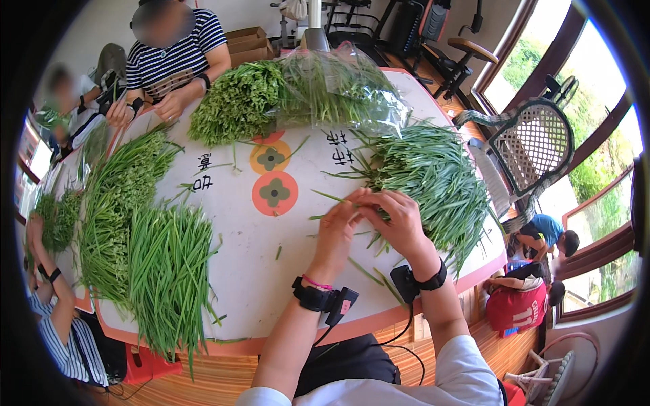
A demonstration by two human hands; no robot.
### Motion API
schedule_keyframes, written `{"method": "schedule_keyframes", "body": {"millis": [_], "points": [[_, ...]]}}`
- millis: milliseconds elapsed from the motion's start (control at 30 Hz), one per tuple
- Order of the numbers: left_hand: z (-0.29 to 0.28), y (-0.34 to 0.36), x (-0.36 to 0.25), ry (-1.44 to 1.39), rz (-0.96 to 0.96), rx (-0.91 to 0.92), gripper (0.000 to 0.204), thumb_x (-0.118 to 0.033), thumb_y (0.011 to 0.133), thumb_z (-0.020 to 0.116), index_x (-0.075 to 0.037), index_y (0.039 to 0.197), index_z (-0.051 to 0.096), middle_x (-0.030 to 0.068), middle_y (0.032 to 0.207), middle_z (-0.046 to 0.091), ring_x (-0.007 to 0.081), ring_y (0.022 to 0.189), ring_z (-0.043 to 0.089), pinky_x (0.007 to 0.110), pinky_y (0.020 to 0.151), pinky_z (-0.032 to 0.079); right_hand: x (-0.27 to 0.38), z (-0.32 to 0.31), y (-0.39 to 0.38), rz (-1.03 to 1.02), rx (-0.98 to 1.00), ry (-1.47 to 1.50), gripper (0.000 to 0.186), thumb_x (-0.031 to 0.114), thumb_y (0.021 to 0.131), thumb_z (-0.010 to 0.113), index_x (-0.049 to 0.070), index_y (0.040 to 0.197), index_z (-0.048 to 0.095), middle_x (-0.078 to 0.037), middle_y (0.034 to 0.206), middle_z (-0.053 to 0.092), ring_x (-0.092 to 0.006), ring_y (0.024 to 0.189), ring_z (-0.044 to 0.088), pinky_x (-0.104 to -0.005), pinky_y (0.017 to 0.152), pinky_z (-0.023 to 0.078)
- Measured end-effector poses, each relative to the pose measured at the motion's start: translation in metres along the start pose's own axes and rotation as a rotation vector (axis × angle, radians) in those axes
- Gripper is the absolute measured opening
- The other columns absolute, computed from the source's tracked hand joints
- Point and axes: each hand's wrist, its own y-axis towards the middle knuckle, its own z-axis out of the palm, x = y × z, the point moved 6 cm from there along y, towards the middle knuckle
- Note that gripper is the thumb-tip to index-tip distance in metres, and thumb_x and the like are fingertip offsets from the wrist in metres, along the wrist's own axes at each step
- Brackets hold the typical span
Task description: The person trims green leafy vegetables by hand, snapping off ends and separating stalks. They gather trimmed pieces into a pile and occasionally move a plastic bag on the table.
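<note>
My left hand [336,227] and my right hand [399,220] meet over the white table [271,271], fingertips together on a thin green stalk [332,197] that sticks out leftward. Both hands pinch it at the edge of a loose heap of green stalks [437,179] on my right. Each wrist wears a black strap with a small device and cable. A sorted pile of long green stalks [169,271] lies to my left, tips toward the near edge.
A plastic bag of greens [338,88] and another leafy heap [233,101] sit at the far side. A person in a striped shirt [177,51] sits opposite; another person's arm [57,298] works at the left. A white lattice chair [531,145] stands right.
</note>
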Motion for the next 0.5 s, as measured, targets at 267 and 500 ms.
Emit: {"method": "schedule_keyframes", "body": {"millis": [267,500], "points": [[-0.028,0.006,-0.018,-0.425,-0.012,-0.023,0.022,-0.003,0.094,0.049,-0.006,0.115,0.055,0.0106,0.109,0.061,0.0161,0.09,0.06,0.026,0.074,0.053,-0.041,-0.034,-0.007,0.307,-0.221,-0.192,0.008,0.014,0.082,0.067,0.009,0.089,0.068,-0.006,0.075,0.067,-0.02,0.058,0.064,-0.0295,0.054,0.049],[-0.016,0.004,-0.013,-0.314,-0.121,-0.119,0.02,-0.028,0.097,0.051,-0.009,0.094,0.056,-0.0026,0.072,0.045,0.0056,0.058,0.037,0.019,0.05,0.03,-0.096,-0.038,-0.022,0.327,-0.027,-0.527,0.021,0.001,0.076,0.062,0.01,0.094,0.069,-0.006,0.094,0.066,-0.0283,0.1,0.056,-0.0386,0.092,0.041]]}}
